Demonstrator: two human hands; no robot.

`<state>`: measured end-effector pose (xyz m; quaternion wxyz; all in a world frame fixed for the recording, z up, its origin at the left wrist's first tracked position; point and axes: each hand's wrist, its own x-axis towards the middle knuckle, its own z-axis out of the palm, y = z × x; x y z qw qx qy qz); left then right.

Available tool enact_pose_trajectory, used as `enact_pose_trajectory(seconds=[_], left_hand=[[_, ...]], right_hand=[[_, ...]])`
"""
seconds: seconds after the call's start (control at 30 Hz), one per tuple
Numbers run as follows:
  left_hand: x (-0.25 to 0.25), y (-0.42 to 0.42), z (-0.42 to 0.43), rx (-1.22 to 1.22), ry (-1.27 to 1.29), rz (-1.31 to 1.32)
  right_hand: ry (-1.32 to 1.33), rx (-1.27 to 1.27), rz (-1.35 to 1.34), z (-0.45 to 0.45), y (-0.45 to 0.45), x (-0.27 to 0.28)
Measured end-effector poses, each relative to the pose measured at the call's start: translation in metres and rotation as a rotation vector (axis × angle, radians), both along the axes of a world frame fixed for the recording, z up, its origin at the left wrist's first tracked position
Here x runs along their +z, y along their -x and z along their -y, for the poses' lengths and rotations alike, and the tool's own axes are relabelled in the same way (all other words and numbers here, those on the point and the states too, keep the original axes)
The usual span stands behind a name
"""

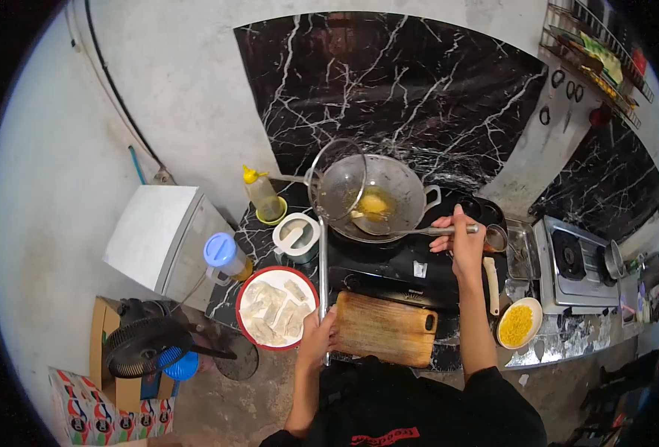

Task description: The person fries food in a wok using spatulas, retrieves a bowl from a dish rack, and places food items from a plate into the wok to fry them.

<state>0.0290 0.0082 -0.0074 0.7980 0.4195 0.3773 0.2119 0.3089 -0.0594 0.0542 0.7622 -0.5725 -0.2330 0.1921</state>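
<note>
Left grip (316, 339) wraps the strainer (323, 261) beside the wok (396, 173); right grip (465, 242) pinches the utensil's (419, 232) far end — probably for distance from hot oil.

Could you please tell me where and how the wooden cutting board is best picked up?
I would grip the wooden cutting board at its right end, coming in from the right: the oblong hole there looks meant as a handle. Fingers could probably hook through it, while the rest of the board is a plain slab.
</note>
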Motion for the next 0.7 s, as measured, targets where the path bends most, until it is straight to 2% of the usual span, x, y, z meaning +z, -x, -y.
enact_pose_trajectory(seconds=[0.7], left_hand=[[-0.004,0.002,-0.003,-0.001,0.054,0.009]], right_hand=[[0.016,0.012,0.042,-0.027,-0.013,-0.009]])
